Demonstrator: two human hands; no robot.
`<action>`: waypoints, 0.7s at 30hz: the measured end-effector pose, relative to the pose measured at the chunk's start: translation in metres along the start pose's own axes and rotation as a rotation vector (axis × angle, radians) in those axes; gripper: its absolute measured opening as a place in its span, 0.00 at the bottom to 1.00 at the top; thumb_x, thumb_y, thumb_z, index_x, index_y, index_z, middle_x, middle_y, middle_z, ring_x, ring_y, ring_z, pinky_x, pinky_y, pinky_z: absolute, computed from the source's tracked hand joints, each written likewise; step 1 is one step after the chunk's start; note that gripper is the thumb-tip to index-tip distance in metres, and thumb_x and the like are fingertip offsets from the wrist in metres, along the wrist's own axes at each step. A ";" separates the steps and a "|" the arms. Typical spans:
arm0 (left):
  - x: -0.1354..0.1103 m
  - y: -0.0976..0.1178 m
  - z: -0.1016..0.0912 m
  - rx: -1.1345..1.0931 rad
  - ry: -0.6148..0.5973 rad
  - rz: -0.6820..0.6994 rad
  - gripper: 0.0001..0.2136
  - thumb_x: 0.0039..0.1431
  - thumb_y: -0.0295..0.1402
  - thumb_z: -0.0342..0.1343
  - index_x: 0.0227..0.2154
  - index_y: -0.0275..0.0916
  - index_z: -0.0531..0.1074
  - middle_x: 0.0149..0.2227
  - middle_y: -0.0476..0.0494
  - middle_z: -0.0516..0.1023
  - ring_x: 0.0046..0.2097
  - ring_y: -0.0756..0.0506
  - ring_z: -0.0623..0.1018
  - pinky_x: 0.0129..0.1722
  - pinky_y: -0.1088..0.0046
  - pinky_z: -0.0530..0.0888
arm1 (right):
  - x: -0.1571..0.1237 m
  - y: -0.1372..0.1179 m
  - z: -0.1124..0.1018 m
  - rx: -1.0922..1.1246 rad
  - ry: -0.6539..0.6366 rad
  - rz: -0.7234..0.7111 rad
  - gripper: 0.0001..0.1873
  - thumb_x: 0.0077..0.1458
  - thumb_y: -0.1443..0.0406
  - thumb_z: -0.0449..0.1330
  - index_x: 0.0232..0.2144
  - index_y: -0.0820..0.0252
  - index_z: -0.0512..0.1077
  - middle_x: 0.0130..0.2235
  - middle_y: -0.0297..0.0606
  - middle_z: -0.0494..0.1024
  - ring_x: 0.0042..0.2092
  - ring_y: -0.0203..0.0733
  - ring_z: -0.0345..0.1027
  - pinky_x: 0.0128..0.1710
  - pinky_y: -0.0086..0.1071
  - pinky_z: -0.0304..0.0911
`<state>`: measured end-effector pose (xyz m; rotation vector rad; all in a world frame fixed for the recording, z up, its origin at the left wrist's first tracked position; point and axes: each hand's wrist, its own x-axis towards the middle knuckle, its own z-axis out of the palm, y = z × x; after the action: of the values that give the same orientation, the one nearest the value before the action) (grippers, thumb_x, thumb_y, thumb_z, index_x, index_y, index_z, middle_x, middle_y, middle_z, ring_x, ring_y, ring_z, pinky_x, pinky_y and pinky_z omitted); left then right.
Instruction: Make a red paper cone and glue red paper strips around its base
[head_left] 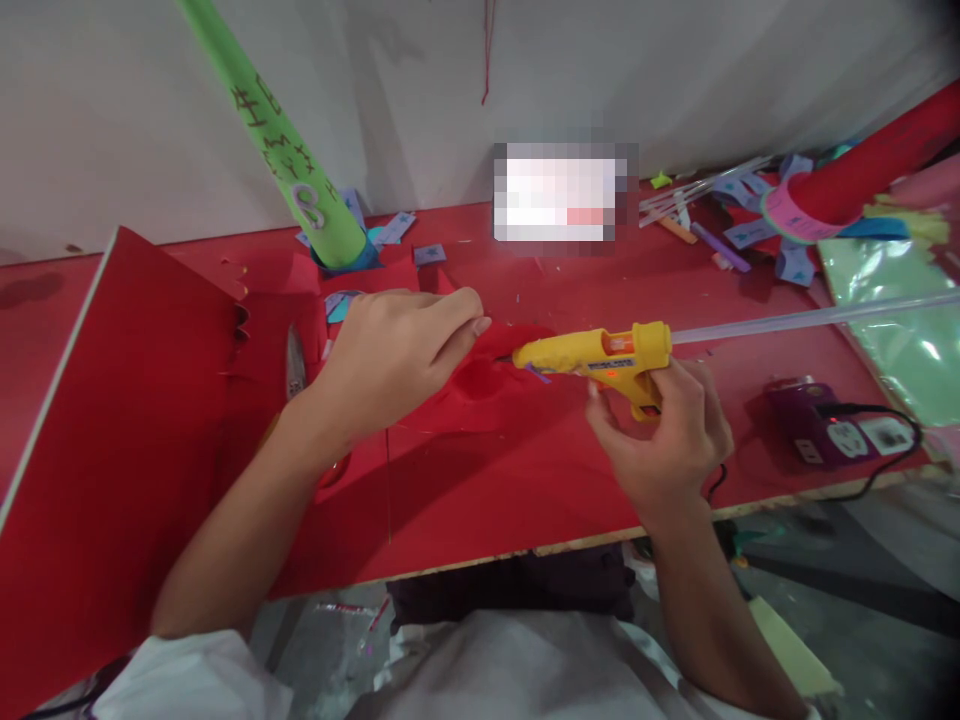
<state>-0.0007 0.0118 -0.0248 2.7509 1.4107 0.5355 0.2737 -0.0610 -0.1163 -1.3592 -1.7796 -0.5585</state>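
Observation:
My right hand [667, 435] grips the handle of a yellow glue gun [600, 356], which points left with a long clear glue stick [810, 320] sticking out of its back. Its nozzle touches a piece of red paper [480, 385] lying on the red table [525, 480]. My left hand [397, 350] is closed in a pinch on the upper edge of that red paper, fingers just left of the nozzle.
A large red card sheet [112, 430] stands tilted at the left. A green paper tube [289, 150] leans on the wall. Scissors [295, 362] lie beside my left wrist. A purple power strip [832, 432] sits at the right, with paper scraps and rolls [795, 215] behind.

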 end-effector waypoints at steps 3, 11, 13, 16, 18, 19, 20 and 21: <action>0.001 0.001 -0.001 -0.018 -0.007 -0.007 0.14 0.75 0.38 0.47 0.37 0.43 0.76 0.26 0.46 0.75 0.28 0.45 0.72 0.30 0.66 0.58 | 0.000 0.001 0.000 0.025 0.019 -0.006 0.27 0.57 0.67 0.70 0.58 0.56 0.71 0.43 0.42 0.83 0.40 0.47 0.80 0.41 0.38 0.76; 0.000 0.001 -0.001 -0.036 0.007 0.002 0.14 0.75 0.37 0.47 0.35 0.43 0.75 0.26 0.46 0.74 0.28 0.45 0.72 0.29 0.66 0.57 | -0.003 0.003 -0.001 0.008 -0.009 0.021 0.25 0.57 0.66 0.69 0.56 0.56 0.72 0.44 0.44 0.83 0.43 0.50 0.81 0.44 0.41 0.77; 0.000 0.001 -0.001 -0.017 0.015 0.017 0.14 0.75 0.37 0.47 0.36 0.42 0.75 0.26 0.46 0.75 0.28 0.45 0.72 0.29 0.66 0.57 | -0.003 0.002 -0.002 0.010 0.001 0.010 0.24 0.57 0.67 0.69 0.56 0.56 0.72 0.44 0.43 0.83 0.42 0.49 0.81 0.43 0.40 0.77; 0.000 0.001 0.000 0.000 0.030 0.034 0.14 0.76 0.37 0.47 0.37 0.41 0.75 0.27 0.46 0.76 0.29 0.46 0.72 0.29 0.67 0.56 | -0.001 0.002 -0.003 0.027 0.016 -0.016 0.24 0.57 0.69 0.69 0.56 0.56 0.72 0.43 0.42 0.83 0.41 0.48 0.81 0.41 0.38 0.77; 0.000 0.000 0.000 0.003 0.022 0.030 0.14 0.76 0.37 0.47 0.37 0.41 0.75 0.26 0.47 0.75 0.28 0.46 0.72 0.29 0.67 0.57 | -0.001 0.002 -0.002 0.035 0.017 -0.016 0.23 0.57 0.69 0.69 0.55 0.57 0.73 0.42 0.42 0.83 0.41 0.47 0.81 0.41 0.38 0.77; 0.000 0.000 0.000 0.005 0.021 0.028 0.13 0.76 0.37 0.47 0.37 0.42 0.75 0.26 0.47 0.75 0.28 0.46 0.72 0.29 0.67 0.57 | -0.001 0.002 -0.002 0.035 0.013 -0.008 0.22 0.57 0.69 0.69 0.54 0.57 0.73 0.42 0.42 0.83 0.40 0.47 0.81 0.41 0.38 0.77; -0.001 0.000 0.000 0.005 0.025 0.030 0.13 0.76 0.36 0.47 0.37 0.42 0.75 0.26 0.47 0.75 0.28 0.46 0.71 0.29 0.67 0.57 | -0.002 0.003 -0.002 0.030 0.008 0.005 0.21 0.57 0.68 0.69 0.53 0.57 0.73 0.42 0.42 0.83 0.40 0.47 0.81 0.41 0.38 0.77; -0.001 0.000 0.000 0.004 0.025 0.034 0.13 0.76 0.37 0.47 0.37 0.42 0.74 0.26 0.48 0.75 0.28 0.46 0.71 0.29 0.67 0.57 | -0.003 0.003 -0.002 0.023 0.003 0.019 0.20 0.57 0.67 0.69 0.52 0.57 0.73 0.41 0.42 0.83 0.40 0.47 0.81 0.41 0.39 0.77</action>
<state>-0.0010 0.0114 -0.0251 2.7859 1.3737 0.5709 0.2777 -0.0628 -0.1180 -1.3578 -1.7639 -0.5280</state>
